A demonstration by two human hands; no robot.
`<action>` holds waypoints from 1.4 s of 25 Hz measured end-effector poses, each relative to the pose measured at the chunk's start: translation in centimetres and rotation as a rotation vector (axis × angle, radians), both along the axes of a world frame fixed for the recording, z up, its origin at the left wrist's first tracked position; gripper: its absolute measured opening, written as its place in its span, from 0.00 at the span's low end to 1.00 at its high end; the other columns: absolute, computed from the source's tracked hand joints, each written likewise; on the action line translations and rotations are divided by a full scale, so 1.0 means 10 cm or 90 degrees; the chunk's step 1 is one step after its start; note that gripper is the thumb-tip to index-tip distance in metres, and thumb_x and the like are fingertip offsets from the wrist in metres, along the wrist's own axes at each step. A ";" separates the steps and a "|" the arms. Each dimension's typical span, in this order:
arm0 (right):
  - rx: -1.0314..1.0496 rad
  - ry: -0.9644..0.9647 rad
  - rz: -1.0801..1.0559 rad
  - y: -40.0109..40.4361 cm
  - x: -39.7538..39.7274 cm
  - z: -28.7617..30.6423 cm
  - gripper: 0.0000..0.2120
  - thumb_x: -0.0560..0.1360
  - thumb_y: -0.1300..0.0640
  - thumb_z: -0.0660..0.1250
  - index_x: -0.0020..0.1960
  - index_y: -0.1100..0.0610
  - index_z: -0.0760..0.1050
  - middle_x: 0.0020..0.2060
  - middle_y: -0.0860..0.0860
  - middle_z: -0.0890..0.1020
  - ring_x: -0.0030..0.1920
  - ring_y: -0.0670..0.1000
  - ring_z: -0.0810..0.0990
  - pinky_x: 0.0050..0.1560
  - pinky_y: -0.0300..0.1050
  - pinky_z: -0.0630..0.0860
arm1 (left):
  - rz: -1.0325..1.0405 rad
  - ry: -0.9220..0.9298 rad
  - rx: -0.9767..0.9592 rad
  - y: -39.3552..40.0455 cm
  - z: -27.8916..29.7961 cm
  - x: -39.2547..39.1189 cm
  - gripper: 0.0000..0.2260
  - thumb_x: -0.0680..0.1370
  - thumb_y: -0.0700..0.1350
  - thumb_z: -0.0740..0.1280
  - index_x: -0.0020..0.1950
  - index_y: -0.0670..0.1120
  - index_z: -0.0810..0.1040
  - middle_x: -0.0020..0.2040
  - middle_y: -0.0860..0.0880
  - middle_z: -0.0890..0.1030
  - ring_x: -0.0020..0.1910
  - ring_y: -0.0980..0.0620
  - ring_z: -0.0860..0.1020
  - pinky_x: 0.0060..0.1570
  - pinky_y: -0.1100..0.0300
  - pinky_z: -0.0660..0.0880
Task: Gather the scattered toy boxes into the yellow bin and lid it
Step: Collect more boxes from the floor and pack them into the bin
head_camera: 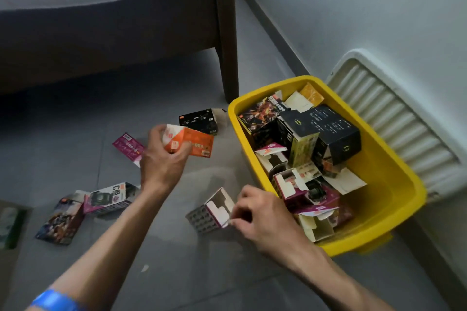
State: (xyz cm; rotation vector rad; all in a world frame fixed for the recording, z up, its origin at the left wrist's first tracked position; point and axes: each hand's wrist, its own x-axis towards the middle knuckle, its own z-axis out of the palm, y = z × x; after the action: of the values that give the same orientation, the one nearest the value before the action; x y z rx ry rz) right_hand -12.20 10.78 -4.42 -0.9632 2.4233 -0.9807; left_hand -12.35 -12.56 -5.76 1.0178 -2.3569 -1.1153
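L hand (161,159) is gripping the orange-and-white toy box (188,142), grip closed around its white end, box's long axis running L-R toward the yellow bin (394,219). Box is hovering over the floor (177,272), bin lying to its right, near but apart. So the carry looks like a short rightward swing over the near-left rim.

R hand (262,212) is pinching a flap of the open white box w/ dotted side (212,212); grip narrow, thumb + fingertips on the flap edge. That box is sitting on the floor just beside the bin's left wall, R hand being the nearer one to the bin.

Loose boxes on floor, counting what's clear:
- black car box (199,120), just behind the orange one, near the bin's far-left corner
- magenta box (127,146), touching/behind L hand, can't tell which
- grey-magenta box (111,199) and dark printed box (62,219), lying side by side, well left
- sth green at the far-left frame edge, too cut off to ID

So 4 loose + 2 in hand = 6 clear, maybe 7.

Bin: 1, already holding a heap, too jumbled to count, roughly a dozen; right end bare.

White ribbed lid (389,118): 1, leaning against the wall behind the bin, not on. Lidding not yet due, I'd say.
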 end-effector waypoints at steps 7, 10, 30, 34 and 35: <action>-0.103 -0.042 -0.092 1.54 -0.60 1.11 0.05 0.67 0.45 0.74 0.38 0.46 0.84 0.45 0.44 0.82 0.44 0.45 0.84 0.41 0.31 0.78 | -0.218 0.096 0.170 0.68 0.64 -0.46 0.20 0.76 0.59 0.68 0.64 0.56 0.67 0.52 0.49 0.81 0.49 0.55 0.82 0.40 0.65 0.79; 0.000 -0.020 -0.137 1.98 -0.95 0.99 0.02 0.67 0.49 0.76 0.36 0.46 0.84 0.42 0.45 0.83 0.44 0.47 0.83 0.44 0.38 0.80 | -0.283 0.075 0.236 1.07 0.51 -0.52 0.18 0.76 0.55 0.70 0.63 0.55 0.68 0.58 0.47 0.79 0.50 0.52 0.82 0.37 0.67 0.79; 0.392 0.120 -0.018 1.36 -1.48 0.26 0.24 0.69 0.36 0.72 0.60 0.46 0.74 0.51 0.45 0.73 0.49 0.48 0.75 0.46 0.47 0.76 | -0.645 -0.191 -0.417 1.63 -0.01 -0.37 0.21 0.75 0.62 0.65 0.63 0.53 0.73 0.57 0.51 0.79 0.51 0.50 0.77 0.52 0.56 0.70; 0.486 0.171 0.052 0.93 -1.43 0.34 0.20 0.73 0.36 0.67 0.56 0.50 0.80 0.50 0.48 0.79 0.46 0.51 0.78 0.40 0.46 0.74 | -0.625 -0.204 -0.403 1.57 0.02 -0.31 0.18 0.74 0.59 0.68 0.59 0.51 0.72 0.48 0.50 0.80 0.42 0.49 0.77 0.43 0.56 0.70; 0.511 0.160 0.068 0.83 -1.42 0.39 0.19 0.74 0.37 0.67 0.56 0.50 0.80 0.50 0.49 0.81 0.47 0.52 0.80 0.42 0.47 0.77 | -0.625 -0.220 -0.396 1.55 0.05 -0.29 0.17 0.74 0.58 0.69 0.57 0.51 0.72 0.47 0.50 0.80 0.42 0.49 0.78 0.42 0.56 0.70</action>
State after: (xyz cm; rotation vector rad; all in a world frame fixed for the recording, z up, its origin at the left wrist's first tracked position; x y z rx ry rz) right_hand -26.39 19.04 -0.51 -0.9131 2.5591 0.1902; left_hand -15.27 2.96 -5.26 -0.2438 -3.2582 -0.3317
